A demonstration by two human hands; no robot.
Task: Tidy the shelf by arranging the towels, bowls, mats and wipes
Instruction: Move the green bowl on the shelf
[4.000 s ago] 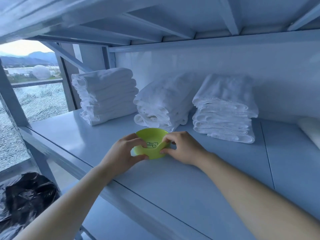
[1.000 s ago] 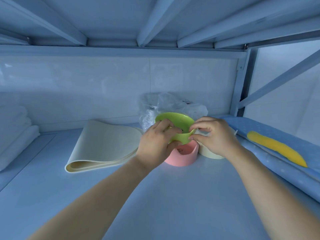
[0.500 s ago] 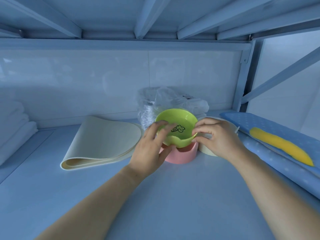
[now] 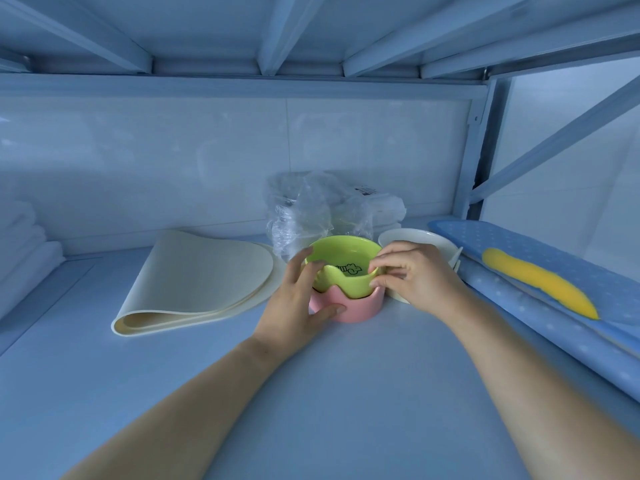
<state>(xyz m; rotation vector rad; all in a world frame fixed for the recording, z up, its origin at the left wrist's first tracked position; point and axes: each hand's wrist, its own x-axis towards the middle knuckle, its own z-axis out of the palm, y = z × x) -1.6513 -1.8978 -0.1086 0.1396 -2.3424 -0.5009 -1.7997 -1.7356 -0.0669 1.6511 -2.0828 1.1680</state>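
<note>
A green bowl (image 4: 349,258) with a small black drawing inside sits nested in a pink bowl (image 4: 356,306) on the shelf (image 4: 311,393). My left hand (image 4: 298,299) wraps the left side of both bowls, fingers on the green rim and thumb on the pink wall. My right hand (image 4: 412,275) pinches the green bowl's right rim. A white bowl (image 4: 415,237) stands just behind my right hand. A folded cream mat (image 4: 201,278) lies to the left. A clear plastic pack of wipes (image 4: 329,209) stands behind the bowls. Folded white towels (image 4: 24,251) show at the far left.
A blue dotted mat (image 4: 554,271) with a yellow shape lies along the right side, against the shelf's upright post (image 4: 481,150). The upper shelf's beams (image 4: 277,36) hang low overhead. The back wall is white tile.
The green bowl was carried from in front of the towels to the right side of the shelf. In the last second it has gone down into the pink bowl, held by both hands.
</note>
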